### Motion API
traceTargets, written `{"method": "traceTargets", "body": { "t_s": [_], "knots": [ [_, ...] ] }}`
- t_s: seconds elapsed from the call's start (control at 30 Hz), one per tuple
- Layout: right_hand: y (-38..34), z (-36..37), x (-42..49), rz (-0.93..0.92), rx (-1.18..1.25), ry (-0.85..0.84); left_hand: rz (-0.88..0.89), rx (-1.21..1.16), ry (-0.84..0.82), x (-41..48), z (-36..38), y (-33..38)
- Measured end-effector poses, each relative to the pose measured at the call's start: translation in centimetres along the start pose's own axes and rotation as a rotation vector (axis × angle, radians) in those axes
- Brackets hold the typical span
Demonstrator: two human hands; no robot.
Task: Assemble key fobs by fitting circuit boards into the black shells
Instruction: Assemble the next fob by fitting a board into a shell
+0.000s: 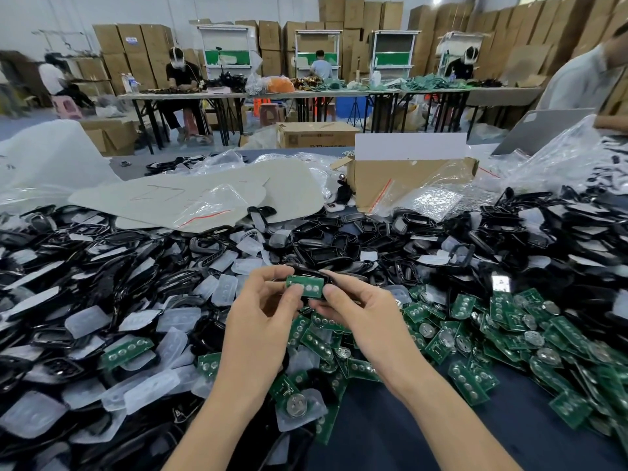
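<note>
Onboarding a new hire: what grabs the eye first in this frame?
At centre, both hands, left hand and right hand, pinch a small green circuit board against a black plastic shell. A heap of black shells fills the left; loose green boards spill across the right.

Board (304, 286): green, three round silvery pads in a row, held level above our table, lying against a shell.
Shell (307, 274): black, glossy, mostly hidden behind it.
Loose boards (503, 338): heaped right.
Loose shells (102, 266): heaped left, behind.
</note>
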State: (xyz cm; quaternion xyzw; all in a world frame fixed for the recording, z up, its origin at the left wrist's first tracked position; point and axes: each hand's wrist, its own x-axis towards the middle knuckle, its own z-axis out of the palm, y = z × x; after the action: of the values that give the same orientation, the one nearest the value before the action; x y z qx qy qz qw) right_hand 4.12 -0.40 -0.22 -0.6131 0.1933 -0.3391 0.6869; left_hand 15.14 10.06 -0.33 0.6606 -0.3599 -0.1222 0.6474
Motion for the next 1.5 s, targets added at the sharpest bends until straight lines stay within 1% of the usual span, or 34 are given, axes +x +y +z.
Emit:
{"method": "traceTargets", "body": {
  "t_s": [0.23, 0.53, 0.7, 0.9, 1.17, 1.33, 1.4, 1.5],
  "knots": [
    [0.1, 0.1, -0.1, -0.021, -0.055, -0.025, 0.001, 0.007, 0.011, 0.0, 0.1, -0.3],
    [0.3, 0.4, -0.1, -0.029, -0.113, -0.002, 0.005, 0.049, 0.116, 0.0, 0.6, -0.6],
    [0.2, 0.5, -0.2, -0.039, -0.117, 0.008, 0.042, 0.121, 0.173, -0.2, 0.7, -0.3],
    [0.0, 0.6, -0.4, -0.035, -0.071, -0.025, -0.045, -0.02, 0.108, -0.3, 0.6, -0.2],
    [0.1, 0.3, -0.1, -0.039, -0.14, -0.031, -0.034, -0.056, 0.03, 0.3, -0.2, 0.0],
    [0.0, 0.0, -0.3, -0.067, -0.277, -0.096, 0.016, 0.016, -0.049, 0.4, -0.7, 0.8],
    [0.0, -0.2, -0.3, -0.065, -0.319, -0.102, 0.034, 0.006, -0.059, 0.6, -0.9, 1.3],
    [0.1, -0.6, 0.0, -0.068, -0.32, -0.027, 0.056, 0.034, -0.026, 1.1, -1.5, 1.7]
  ]
}}
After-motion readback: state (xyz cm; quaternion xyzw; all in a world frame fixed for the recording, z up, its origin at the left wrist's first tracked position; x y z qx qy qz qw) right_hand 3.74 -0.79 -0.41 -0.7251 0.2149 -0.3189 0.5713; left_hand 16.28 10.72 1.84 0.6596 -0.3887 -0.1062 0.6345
